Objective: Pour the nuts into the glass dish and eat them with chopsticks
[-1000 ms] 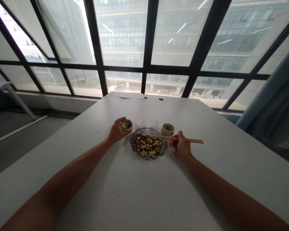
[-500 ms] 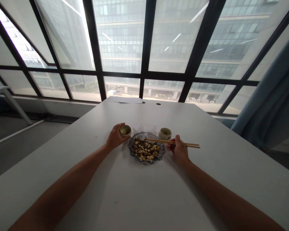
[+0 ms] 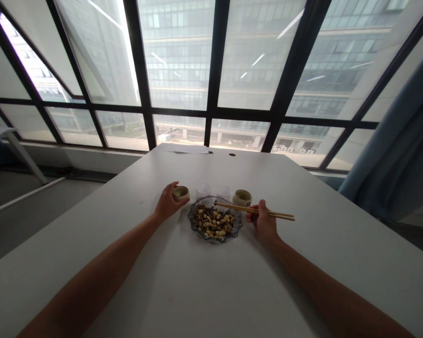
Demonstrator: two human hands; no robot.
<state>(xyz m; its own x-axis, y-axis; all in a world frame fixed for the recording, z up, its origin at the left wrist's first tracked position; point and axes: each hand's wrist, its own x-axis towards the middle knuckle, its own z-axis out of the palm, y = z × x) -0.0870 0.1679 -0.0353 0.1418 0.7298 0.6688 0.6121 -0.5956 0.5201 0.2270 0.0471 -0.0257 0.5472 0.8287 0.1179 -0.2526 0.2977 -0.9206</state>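
My left hand is closed around a small greenish-glazed cup left of the bowl, its opening facing up. In my right hand is a pair of wooden chopsticks, pointing left over the back part of a scalloped glass bowl. A tiny dark brown piece shows at their tips; its kind cannot be made out. Peanuts in shells and darker seeds lie in the bowl. Just behind the chopsticks stands a second greenish cup with a dark mark on its side.
Two clear plastic containers stand behind the bowl, between the cups. White papers lie at the far end of the white table. Beyond it are dark-framed windows; a blue curtain hangs at the right.
The cup in my left hand has turned from tilted to nearly upright and shifted slightly left. My right hand and the chopsticks stay almost in place over the bowl.
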